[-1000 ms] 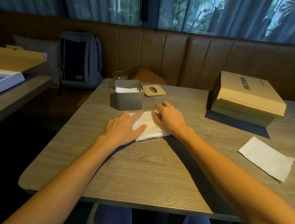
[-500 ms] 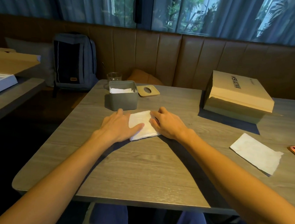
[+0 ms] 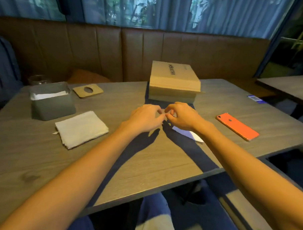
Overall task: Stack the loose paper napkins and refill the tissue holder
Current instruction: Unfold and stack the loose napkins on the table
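The grey tissue holder (image 3: 53,105) stands open at the table's left, with white napkins (image 3: 47,95) inside. Its wooden lid (image 3: 88,91), which has a round hole, lies just behind it. A stack of folded napkins (image 3: 81,129) rests in front of the holder, and nothing touches it. One loose napkin (image 3: 188,133) lies flat further right, mostly hidden under my right wrist. My left hand (image 3: 145,118) and my right hand (image 3: 182,116) hover side by side above the table with fingers loosely curled and fingertips nearly meeting. Neither holds anything that I can see.
A cardboard box (image 3: 173,81) sits right behind my hands. An orange phone (image 3: 237,126) lies to the right near the table edge, with a blue card (image 3: 255,98) beyond it. A glass (image 3: 37,79) stands behind the holder. A padded bench runs along the far side.
Both hands left the napkin stack and moved right, over the loose napkin. My view swung right too, bringing the phone into sight.
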Action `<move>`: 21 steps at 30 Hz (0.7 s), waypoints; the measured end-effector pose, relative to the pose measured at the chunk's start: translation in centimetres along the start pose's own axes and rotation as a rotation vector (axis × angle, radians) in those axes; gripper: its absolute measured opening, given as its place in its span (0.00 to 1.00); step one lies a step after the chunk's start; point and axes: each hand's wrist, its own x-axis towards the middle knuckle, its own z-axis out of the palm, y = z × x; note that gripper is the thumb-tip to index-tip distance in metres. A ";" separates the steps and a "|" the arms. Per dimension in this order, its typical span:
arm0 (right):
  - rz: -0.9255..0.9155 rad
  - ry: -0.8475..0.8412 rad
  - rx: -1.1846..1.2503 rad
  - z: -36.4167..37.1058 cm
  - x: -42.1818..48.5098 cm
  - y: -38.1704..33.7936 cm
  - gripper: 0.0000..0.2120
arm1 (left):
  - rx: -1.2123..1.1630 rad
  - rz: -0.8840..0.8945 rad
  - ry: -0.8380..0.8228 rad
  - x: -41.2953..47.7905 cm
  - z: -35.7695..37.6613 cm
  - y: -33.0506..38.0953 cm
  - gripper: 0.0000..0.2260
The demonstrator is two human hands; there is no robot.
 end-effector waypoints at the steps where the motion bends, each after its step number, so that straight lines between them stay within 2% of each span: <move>1: 0.036 0.004 -0.012 -0.3 -0.7 1.5 0.14 | -0.031 0.010 -0.020 0.7 0.8 1.1 0.16; 7: 0.332 -0.043 -0.091 -1.0 -4.2 8.7 0.19 | -0.072 -0.011 -0.104 4.3 5.1 4.8 0.16; 12: 0.421 -0.064 -0.072 -0.1 -5.3 11.1 0.20 | -0.027 -0.069 -0.121 5.5 7.5 5.4 0.21; 16: 0.460 -0.024 0.051 0.1 -5.1 11.2 0.13 | -0.036 -0.112 -0.123 6.1 8.1 5.3 0.19; 19: 0.480 0.037 0.127 0.5 -4.9 10.9 0.05 | -0.139 -0.113 -0.127 6.3 8.0 5.2 0.12; 21: 0.483 0.100 0.199 0.6 -4.8 10.7 0.03 | -0.242 -0.127 -0.123 6.1 7.8 4.9 0.10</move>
